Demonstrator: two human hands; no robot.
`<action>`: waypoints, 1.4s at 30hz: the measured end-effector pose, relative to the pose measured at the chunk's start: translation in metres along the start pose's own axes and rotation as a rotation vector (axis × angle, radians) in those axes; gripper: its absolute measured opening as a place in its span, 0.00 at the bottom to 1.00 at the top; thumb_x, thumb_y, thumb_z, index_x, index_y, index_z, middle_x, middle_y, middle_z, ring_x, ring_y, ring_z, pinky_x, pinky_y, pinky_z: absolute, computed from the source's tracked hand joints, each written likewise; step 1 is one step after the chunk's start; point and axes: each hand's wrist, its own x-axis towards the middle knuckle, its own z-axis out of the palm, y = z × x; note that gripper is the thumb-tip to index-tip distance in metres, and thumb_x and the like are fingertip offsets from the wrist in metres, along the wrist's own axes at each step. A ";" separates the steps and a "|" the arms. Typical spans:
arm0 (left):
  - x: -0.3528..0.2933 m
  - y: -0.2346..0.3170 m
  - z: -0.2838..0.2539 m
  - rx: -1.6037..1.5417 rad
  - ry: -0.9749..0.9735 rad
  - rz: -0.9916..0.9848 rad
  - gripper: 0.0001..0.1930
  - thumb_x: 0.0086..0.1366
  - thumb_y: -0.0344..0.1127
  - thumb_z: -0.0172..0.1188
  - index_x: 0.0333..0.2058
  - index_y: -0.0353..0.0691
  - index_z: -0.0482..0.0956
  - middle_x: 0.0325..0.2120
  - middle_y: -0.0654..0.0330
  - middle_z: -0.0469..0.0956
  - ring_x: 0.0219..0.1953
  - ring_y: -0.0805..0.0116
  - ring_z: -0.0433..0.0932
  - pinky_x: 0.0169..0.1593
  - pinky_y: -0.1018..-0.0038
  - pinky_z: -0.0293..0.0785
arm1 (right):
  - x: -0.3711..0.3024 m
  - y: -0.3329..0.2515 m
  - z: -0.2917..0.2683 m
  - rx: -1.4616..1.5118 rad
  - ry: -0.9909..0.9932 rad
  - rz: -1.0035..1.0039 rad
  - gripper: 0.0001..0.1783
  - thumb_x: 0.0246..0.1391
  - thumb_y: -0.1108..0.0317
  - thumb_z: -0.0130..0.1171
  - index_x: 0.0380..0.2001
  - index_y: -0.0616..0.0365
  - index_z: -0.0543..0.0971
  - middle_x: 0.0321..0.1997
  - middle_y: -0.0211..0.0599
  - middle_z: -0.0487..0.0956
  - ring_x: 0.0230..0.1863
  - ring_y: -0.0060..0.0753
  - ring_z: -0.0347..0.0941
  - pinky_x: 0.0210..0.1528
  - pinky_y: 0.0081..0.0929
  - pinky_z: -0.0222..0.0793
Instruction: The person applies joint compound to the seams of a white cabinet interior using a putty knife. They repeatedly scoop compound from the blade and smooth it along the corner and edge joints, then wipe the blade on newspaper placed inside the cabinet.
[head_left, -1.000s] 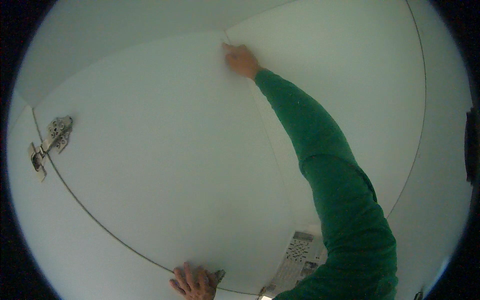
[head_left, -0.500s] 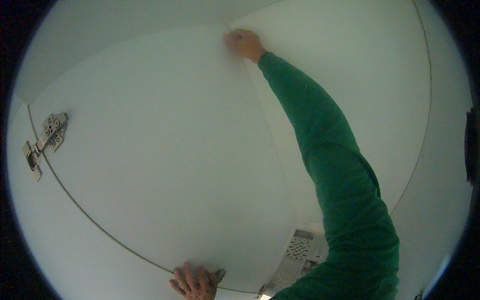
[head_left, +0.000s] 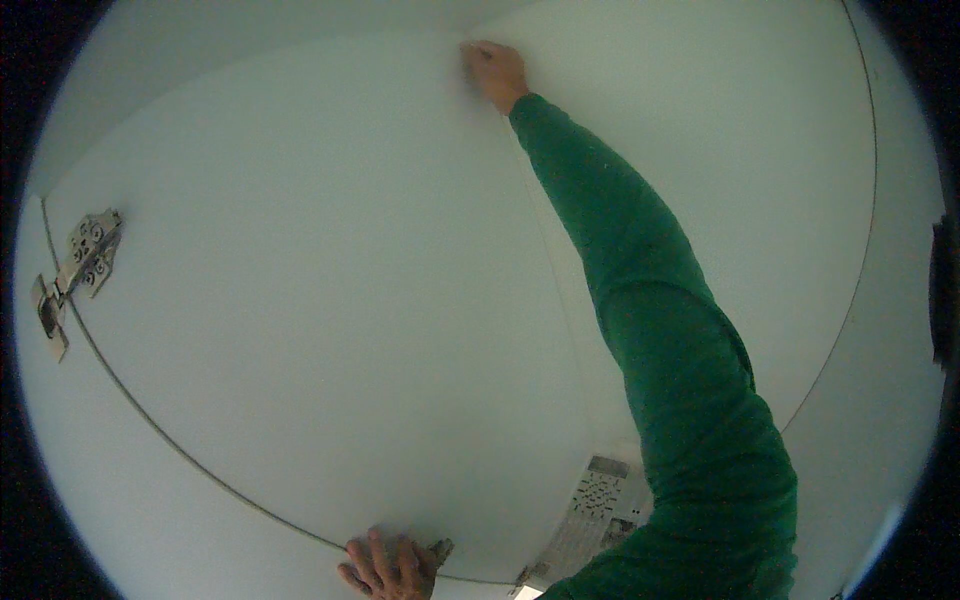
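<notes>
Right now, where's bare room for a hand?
The pale panel between the hinge at left, right hand above, left hand below and green sleeve. Another patch lies between that sleeve and the curved dark line at right. It's crowded at the bottom, near the left hand and a pale, dark-marked thing.

Plain green sleeve [head_left: 640, 270] in here, pale grey-white panels [head_left: 330, 280] all round, silvery hinge [head_left: 95, 240] with darker spots, and a greyish fixture [head_left: 595, 494] flecked black.
</notes>
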 end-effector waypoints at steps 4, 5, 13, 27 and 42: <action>-0.005 -0.006 0.002 0.014 -0.014 -0.017 0.41 0.53 0.70 0.59 0.60 0.54 0.65 0.61 0.53 0.66 0.65 0.46 0.59 0.68 0.48 0.38 | -0.003 -0.013 0.003 0.007 -0.018 -0.049 0.20 0.56 0.51 0.49 0.35 0.54 0.83 0.34 0.48 0.81 0.39 0.55 0.76 0.46 0.48 0.70; -0.006 -0.007 0.003 0.011 -0.017 -0.016 0.41 0.53 0.70 0.60 0.60 0.54 0.65 0.61 0.53 0.66 0.65 0.46 0.59 0.68 0.48 0.38 | -0.003 -0.008 0.002 0.001 -0.032 -0.054 0.20 0.56 0.52 0.49 0.36 0.54 0.83 0.34 0.48 0.81 0.39 0.55 0.76 0.46 0.48 0.70; -0.006 -0.013 0.005 -0.009 -0.008 -0.036 0.39 0.53 0.69 0.60 0.58 0.55 0.66 0.58 0.55 0.69 0.64 0.48 0.62 0.67 0.48 0.41 | -0.002 -0.006 0.013 -0.019 -0.093 -0.204 0.15 0.55 0.59 0.53 0.40 0.53 0.81 0.42 0.42 0.80 0.43 0.53 0.76 0.48 0.46 0.70; -0.008 -0.022 0.001 0.030 -0.039 -0.011 0.35 0.55 0.68 0.58 0.55 0.53 0.67 0.57 0.56 0.70 0.63 0.49 0.63 0.67 0.49 0.41 | -0.004 0.003 0.020 0.121 -0.226 -0.073 0.13 0.53 0.68 0.50 0.40 0.55 0.80 0.50 0.40 0.77 0.48 0.46 0.75 0.50 0.40 0.72; -0.004 -0.021 0.000 0.017 -0.018 -0.013 0.33 0.56 0.66 0.59 0.53 0.51 0.70 0.57 0.53 0.69 0.64 0.47 0.61 0.67 0.48 0.40 | -0.015 -0.010 0.014 0.259 -0.250 0.010 0.18 0.58 0.68 0.44 0.49 0.55 0.77 0.30 0.32 0.76 0.30 0.25 0.70 0.34 0.26 0.68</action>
